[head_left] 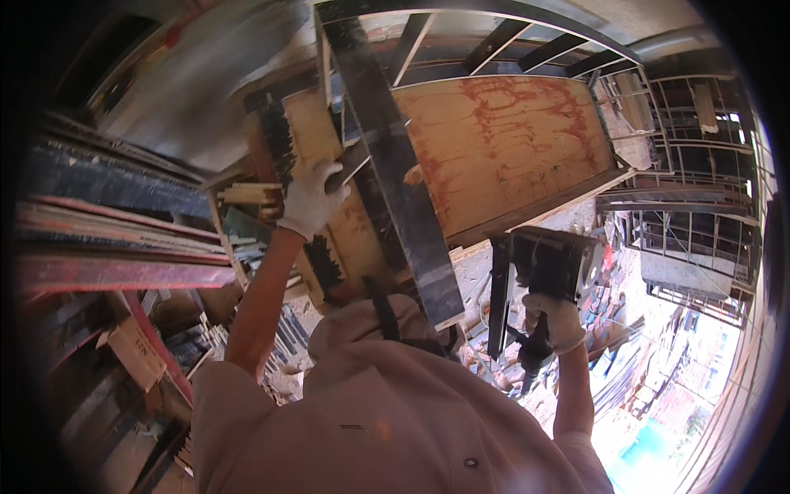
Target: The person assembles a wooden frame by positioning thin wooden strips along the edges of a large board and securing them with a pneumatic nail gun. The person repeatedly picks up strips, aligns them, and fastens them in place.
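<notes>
My left hand [309, 200], in a white work glove, is beside a long black board [395, 177]. Its thumb and fingers are apart in a curved shape, close to a short dark crosspiece [356, 156]; whether they touch it I cannot tell. My right hand [557, 321], also gloved, is wrapped round the handle of a black power tool that looks like a nail gun [539, 262]. The tool is held at the near right corner of a wooden frame with black slats and a stained plywood panel [510, 140].
Stacked boards with black and red faces [123, 230] stand on the left. A torn cardboard box [133, 354] sits below them. Metal racking [699, 173] runs along the right. Scattered timber strips and debris [609, 354] cover the ground at the lower right.
</notes>
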`<state>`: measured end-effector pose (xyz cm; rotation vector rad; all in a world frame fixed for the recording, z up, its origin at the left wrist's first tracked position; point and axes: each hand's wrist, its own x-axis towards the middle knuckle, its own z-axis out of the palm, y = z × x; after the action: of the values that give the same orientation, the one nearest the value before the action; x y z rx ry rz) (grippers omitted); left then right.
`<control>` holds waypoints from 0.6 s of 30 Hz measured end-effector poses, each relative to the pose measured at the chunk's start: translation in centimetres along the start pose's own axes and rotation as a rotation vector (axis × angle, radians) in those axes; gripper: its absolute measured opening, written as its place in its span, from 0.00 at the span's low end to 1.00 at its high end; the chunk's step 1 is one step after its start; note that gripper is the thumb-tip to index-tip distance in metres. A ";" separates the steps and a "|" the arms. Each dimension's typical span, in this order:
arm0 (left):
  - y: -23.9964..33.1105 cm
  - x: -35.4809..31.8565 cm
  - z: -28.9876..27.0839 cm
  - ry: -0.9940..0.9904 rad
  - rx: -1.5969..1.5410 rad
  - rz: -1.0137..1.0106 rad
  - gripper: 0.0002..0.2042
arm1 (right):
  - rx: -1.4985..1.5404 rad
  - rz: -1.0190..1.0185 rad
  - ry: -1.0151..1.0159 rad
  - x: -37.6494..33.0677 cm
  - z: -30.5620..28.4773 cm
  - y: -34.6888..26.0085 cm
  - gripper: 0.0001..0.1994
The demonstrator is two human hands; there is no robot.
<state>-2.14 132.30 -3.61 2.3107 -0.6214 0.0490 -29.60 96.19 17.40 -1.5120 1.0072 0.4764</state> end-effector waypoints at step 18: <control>6.2 -5.4 -6.3 -0.356 -0.672 -0.460 0.24 | -0.164 -0.249 -0.038 0.2 -1.1 4.2 0.09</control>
<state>-8.77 134.94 3.85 1.7487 -0.2040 -0.6941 -33.17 95.42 14.98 -1.7418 0.7518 0.4156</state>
